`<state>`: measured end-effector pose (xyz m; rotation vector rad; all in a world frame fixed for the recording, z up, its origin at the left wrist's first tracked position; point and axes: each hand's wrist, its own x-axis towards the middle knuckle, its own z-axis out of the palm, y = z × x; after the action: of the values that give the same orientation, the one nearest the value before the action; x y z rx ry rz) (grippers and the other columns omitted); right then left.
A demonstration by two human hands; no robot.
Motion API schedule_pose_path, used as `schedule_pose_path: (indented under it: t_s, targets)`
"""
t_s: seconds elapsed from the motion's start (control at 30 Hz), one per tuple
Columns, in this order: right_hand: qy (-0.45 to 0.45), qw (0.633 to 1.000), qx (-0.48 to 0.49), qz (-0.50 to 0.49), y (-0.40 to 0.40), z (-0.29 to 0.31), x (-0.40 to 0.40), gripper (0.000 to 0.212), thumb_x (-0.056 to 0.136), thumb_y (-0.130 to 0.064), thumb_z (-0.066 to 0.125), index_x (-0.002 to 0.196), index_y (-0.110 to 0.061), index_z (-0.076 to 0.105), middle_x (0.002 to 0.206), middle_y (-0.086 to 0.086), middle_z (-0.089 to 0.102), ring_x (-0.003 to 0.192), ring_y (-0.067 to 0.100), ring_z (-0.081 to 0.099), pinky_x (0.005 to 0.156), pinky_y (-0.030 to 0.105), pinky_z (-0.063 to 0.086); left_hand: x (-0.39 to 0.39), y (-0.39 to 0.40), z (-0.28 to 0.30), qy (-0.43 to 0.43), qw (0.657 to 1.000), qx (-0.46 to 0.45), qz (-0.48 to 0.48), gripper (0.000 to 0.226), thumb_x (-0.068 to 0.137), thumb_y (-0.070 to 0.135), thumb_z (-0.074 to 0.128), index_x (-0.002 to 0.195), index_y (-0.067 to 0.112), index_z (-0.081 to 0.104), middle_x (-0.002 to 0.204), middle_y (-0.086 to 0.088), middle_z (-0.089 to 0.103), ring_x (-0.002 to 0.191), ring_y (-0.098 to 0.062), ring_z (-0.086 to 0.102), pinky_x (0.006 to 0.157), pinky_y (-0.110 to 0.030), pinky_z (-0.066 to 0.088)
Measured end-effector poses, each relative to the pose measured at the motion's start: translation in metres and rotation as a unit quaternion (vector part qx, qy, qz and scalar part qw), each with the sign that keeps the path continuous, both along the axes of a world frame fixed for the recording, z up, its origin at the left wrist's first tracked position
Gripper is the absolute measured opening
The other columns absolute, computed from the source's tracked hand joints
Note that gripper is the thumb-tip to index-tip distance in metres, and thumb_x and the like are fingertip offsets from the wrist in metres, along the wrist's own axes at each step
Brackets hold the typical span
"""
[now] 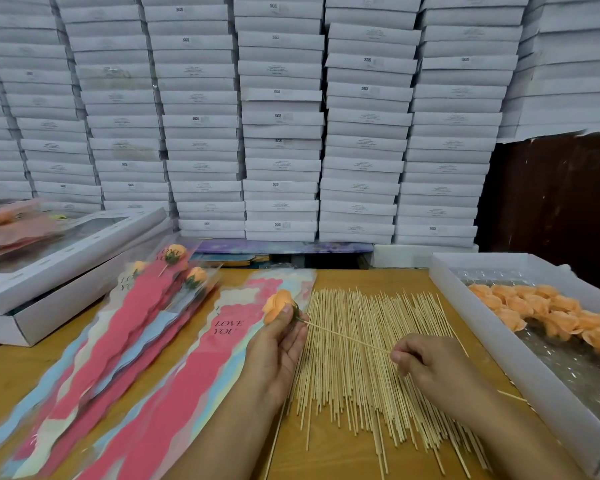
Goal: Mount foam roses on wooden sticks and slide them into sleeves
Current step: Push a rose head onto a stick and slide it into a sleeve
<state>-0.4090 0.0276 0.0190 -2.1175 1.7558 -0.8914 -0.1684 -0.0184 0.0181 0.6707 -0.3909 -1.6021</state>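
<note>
Orange foam rose [278,305] pinched in left hand [277,344] above the LOVE YOU sleeve [201,358], right hand [426,362] pinching the far end of the wooden stick [347,337] entering its green base. Rose looks light and squashy, so hold it at the base; stick is thin and likely snaps, grip it closer in. Loose stick pile [371,368] lies beneath, tray of roses [499,344] right, filled sleeves [174,271] left
</note>
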Motion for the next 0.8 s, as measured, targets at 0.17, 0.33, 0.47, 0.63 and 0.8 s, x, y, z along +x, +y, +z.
schedule_pose_path:
  t_s: [0.17,0.33,0.47,0.63,0.8]
  targets:
    - [0.003,1.000,0.005,0.009,-0.001,-0.002,-0.001,0.030,0.098,-0.026,0.058,0.071,-0.035,0.064,0.075,-0.019,0.070,0.051,0.004,0.057,0.053,0.024,0.047,0.000,0.000,0.000,0.002,1.000,-0.004,-0.004,0.016,0.090,0.007,0.068,0.102,-0.003,0.068,0.089,-0.017,0.074,0.072,-0.018,0.074,0.064,-0.026,0.063]
    - [0.001,1.000,0.013,0.017,-0.002,-0.003,-0.002,0.028,0.100,-0.026,0.054,0.076,-0.035,0.065,0.073,-0.020,0.070,0.053,0.006,0.058,0.054,0.023,0.046,0.000,0.001,0.001,0.003,1.000,-0.001,-0.006,0.017,0.090,0.007,0.068,0.102,-0.004,0.067,0.089,-0.018,0.074,0.072,-0.018,0.074,0.062,-0.026,0.063]
    - [-0.006,0.999,0.025,0.024,-0.002,-0.005,-0.003,0.029,0.101,-0.025,0.053,0.077,-0.036,0.065,0.070,-0.019,0.070,0.049,0.004,0.053,0.052,0.022,0.045,0.000,0.001,0.001,0.007,1.000,-0.002,-0.008,0.018,0.089,0.008,0.069,0.103,-0.004,0.067,0.088,-0.017,0.074,0.070,-0.018,0.074,0.059,-0.026,0.062]
    - [-0.082,0.995,0.043,0.030,0.001,0.005,0.000,0.031,0.099,-0.022,0.058,0.071,-0.031,0.070,0.068,-0.008,0.072,0.048,0.009,0.055,0.059,0.021,0.048,-0.004,0.002,0.004,-0.004,1.000,-0.024,-0.014,0.023,0.087,0.015,0.071,0.105,0.001,0.069,0.094,-0.015,0.076,0.075,-0.019,0.075,0.068,-0.027,0.063]
    - [-0.243,0.968,0.055,0.029,0.001,0.015,-0.003,0.021,0.098,-0.015,0.058,0.085,-0.017,0.075,0.064,0.000,0.071,0.045,0.006,0.049,0.046,0.012,0.040,-0.009,0.007,0.008,-0.108,0.990,-0.073,-0.046,0.031,0.086,0.025,0.073,0.113,0.011,0.069,0.110,-0.011,0.076,0.093,-0.020,0.075,0.071,-0.028,0.063]
